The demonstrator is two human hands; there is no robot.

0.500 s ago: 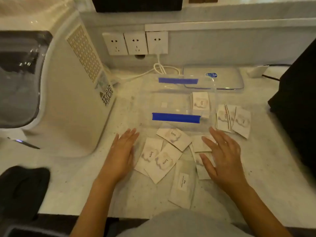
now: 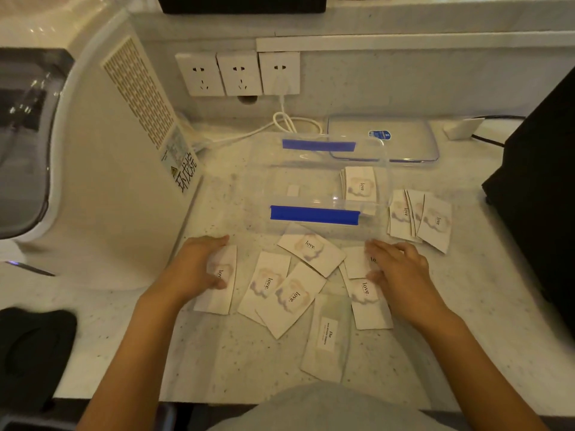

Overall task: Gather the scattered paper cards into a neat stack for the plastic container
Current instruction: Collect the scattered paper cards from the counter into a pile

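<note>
1. Since the earlier frame, slid leftward: left hand (image 2: 199, 269), now flat with fingers loosely apart over a "love" card (image 2: 222, 293) newly showing beneath it.
2. Right hand (image 2: 396, 272) resting open-palmed, fingers spread, on overlapped cards (image 2: 365, 293).
3. Between the hands: scattered cards (image 2: 291, 287), one long card (image 2: 326, 337) nearer.
4. Just beyond: clear plastic container (image 2: 314, 214) holding a small stack (image 2: 359, 183).
5. Right of the container: fanned cards (image 2: 420, 217); lid (image 2: 404, 141) farther back.

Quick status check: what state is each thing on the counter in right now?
Clear plastic container: open, a few cards inside.
Clear lid: off, lying behind.
Scattered white paper cards: loose, overlapping, unstacked.
Cards right of container: fanned pile.
Left hand: flat on one card.
Right hand: flat on cards.
</note>
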